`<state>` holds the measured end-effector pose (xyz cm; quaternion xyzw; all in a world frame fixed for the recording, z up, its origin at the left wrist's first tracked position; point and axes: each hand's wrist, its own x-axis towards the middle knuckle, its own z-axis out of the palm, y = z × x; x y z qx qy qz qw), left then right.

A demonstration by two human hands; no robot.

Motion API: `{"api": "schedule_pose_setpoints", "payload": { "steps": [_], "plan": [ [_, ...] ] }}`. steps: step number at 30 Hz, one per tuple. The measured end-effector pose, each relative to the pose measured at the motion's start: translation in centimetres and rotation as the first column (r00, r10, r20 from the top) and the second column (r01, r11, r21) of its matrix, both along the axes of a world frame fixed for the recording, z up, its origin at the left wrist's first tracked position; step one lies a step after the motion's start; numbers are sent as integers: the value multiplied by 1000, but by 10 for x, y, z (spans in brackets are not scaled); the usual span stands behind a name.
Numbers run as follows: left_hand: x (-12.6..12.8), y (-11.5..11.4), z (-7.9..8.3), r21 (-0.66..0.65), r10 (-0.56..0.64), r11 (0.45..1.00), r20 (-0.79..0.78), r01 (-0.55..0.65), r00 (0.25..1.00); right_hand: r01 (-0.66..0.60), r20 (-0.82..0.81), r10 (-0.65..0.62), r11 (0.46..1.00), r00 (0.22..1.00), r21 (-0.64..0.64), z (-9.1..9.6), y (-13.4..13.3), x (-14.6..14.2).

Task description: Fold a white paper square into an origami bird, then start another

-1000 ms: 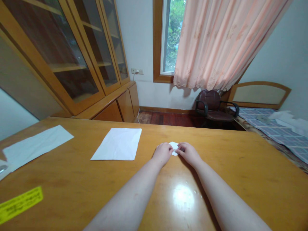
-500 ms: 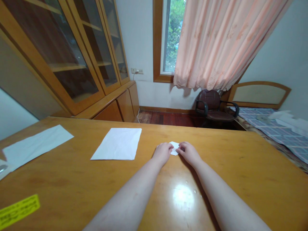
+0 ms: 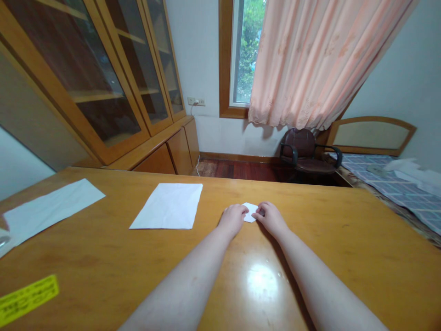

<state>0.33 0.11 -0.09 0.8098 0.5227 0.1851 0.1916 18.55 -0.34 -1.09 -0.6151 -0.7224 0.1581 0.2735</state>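
Hands meet near the middle of a glossy wooden counter (image 3: 103,262). The left hand (image 3: 233,218) and right hand (image 3: 272,217) each close a fingertip grip on a small folded paper (image 3: 250,212), which lies flat on the counter between them. The left hand pinches its 9 o'clock edge and the right its 3 o'clock edge.

A loose white sheet (image 3: 168,207) lies at 9 o'clock from the hands. A longer sheet (image 3: 48,209) lies farther out the same way, and a yellow label (image 3: 27,299) sits at 8 o'clock. A dark chair (image 3: 308,154) stands beyond the counter at 1 o'clock.

The main risk appears to be slippage. The paper is tiny and the counter looks slick, so uneven pressure from the 2 hands could make it skate or twist, setting a crooked crease. Opposing pulls might tear it. The fingers hide much of the paper, so a misaligned edge could go unnoticed. A sweep of the left forearm could also push the nearby sheet.
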Motion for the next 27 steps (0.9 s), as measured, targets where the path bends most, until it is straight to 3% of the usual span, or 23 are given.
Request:
{"api": "schedule_pose_setpoints", "payload": {
  "steps": [27],
  "plan": [
    [2,-8,13,60,-57,996,-50,60,997,33,-1,-33,999,999,-30,2,1,0]
  ]
}}
